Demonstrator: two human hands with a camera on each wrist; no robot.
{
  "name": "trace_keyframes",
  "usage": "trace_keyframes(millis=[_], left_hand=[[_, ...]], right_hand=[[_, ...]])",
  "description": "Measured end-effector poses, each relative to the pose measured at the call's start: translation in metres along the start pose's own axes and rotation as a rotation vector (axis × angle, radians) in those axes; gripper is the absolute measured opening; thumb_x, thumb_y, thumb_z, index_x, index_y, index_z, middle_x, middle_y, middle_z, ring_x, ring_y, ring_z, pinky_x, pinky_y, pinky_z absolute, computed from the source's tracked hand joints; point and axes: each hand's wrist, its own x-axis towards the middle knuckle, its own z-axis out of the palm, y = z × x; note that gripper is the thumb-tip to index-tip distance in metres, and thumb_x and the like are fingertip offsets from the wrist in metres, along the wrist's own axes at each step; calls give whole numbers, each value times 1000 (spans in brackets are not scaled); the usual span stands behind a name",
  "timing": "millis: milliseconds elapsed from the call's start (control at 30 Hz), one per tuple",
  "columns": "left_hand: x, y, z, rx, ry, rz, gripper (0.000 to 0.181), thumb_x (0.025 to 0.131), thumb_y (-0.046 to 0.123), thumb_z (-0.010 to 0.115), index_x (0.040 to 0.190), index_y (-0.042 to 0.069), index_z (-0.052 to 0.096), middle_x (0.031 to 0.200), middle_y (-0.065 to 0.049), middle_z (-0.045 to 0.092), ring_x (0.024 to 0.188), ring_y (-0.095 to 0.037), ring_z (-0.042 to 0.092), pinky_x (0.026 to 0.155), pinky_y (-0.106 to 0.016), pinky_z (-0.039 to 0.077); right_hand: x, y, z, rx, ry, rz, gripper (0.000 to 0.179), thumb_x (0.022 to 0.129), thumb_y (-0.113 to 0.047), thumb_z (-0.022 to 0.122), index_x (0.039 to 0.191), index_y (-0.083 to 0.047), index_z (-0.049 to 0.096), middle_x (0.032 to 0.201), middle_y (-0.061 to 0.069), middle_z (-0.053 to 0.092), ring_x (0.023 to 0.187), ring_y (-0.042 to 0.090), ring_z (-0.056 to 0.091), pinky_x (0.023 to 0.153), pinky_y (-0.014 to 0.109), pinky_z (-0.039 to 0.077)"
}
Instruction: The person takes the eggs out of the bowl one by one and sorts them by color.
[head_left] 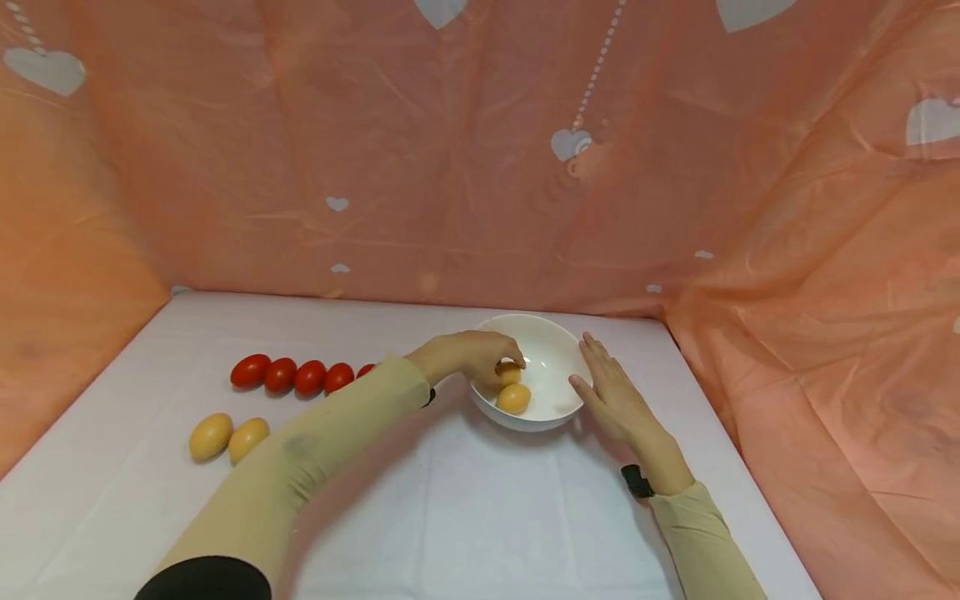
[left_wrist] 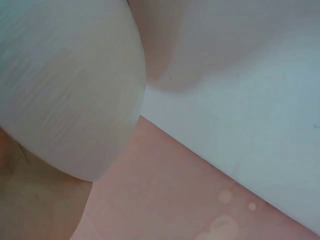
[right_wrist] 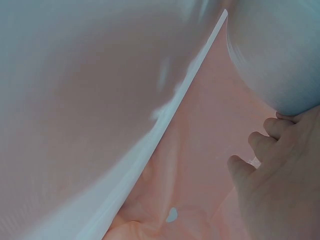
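A white bowl [head_left: 555, 367] stands toward the back of the table, right of centre. My left hand [head_left: 480, 354] reaches over its left rim, fingers curled round a yellow egg-shaped piece [head_left: 510, 373] low inside. Right below that piece lies a second yellow egg-shaped piece [head_left: 514, 399]. With fingers straight, my right hand [head_left: 618, 400] rests along the bowl's right side. The right wrist view has that hand [right_wrist: 285, 175] against the bowl's outer wall [right_wrist: 280, 55]. In the left wrist view the bowl's wall [left_wrist: 75, 95] hides most of the left hand [left_wrist: 45, 200].
On the left of the white table [head_left: 480, 517] lies a row of several red egg-shaped pieces [head_left: 310, 379], its right end hidden behind the left sleeve [head_left: 330, 442]. Two yellow pieces [head_left: 211, 437] sit nearer the front. A pink cloth [head_left: 450, 167] with hearts hangs behind.
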Motion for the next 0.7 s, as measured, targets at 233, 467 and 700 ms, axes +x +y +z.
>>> trace_keyframes(millis=[233,467,700], left_hand=[[-1,1,-1,-16,-7,-27,46,91,9,72,137,13,69,134,-3,65,111,-16,56,103,-30,46],[-3,3,-2,-48,-12,-30,47,92,8,73,138,9,68,133,-5,65,109,-17,56,100,-30,46],[-5,5,-2,-40,31,-22,48,91,10,75,138,9,67,135,-7,64,114,-18,57,104,-32,46]], right_hand=[[2,-2,-1,-6,-13,7,71,111,-38,45,162,4,22,172,18,15,158,42,14,124,63,15],[1,-1,0,-6,-16,10,70,111,-37,45,162,5,22,172,18,16,158,42,15,124,63,15],[0,-1,-1,-17,-12,11,70,111,-38,44,161,6,24,172,19,16,157,44,16,124,63,15]])
